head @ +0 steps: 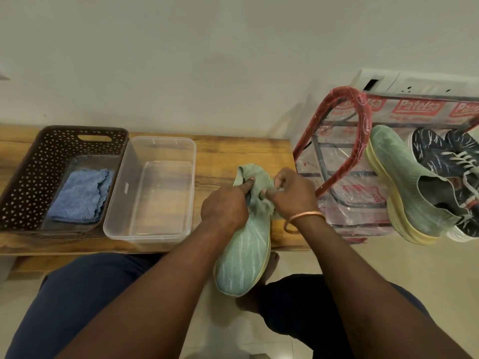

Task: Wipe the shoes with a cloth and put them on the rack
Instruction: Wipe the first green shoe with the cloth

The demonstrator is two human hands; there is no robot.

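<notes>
Knees (85, 294): closest to the lens, in dark blue trousers, spread either side of the forearms.
Green shoe (243, 257): held between both hands, toe pointing back toward the body and hanging past the near edge of the bench (233, 151), heel end over the wood; whether resting on it or lifted, cannot tell.
Left hand (225, 206): fingers curled, pinching the left side of the shoe's collar.
Right hand (293, 195): fingers curled round the right side of the collar, knuckles up, a copper bangle (304, 218) at the wrist.
Arms: both reaching forward and converging on the shoe's opening, wrists roughly level.
Cloth (80, 195): blue, folded, lying in the brown basket (26, 177) at the far left, well apart from either hand.
Tub (190, 177): clear plastic, beside the basket, nothing visible inside.
Rack (360, 125): at the right, wrapped in printed plastic, carrying a second green shoe (404, 185) and a pair of dark shoes (440, 156).
Done, by the look of it: three shoes placed.
Left: probably only this last shoe to set beside its mate; whether wiped already, not shown.
</notes>
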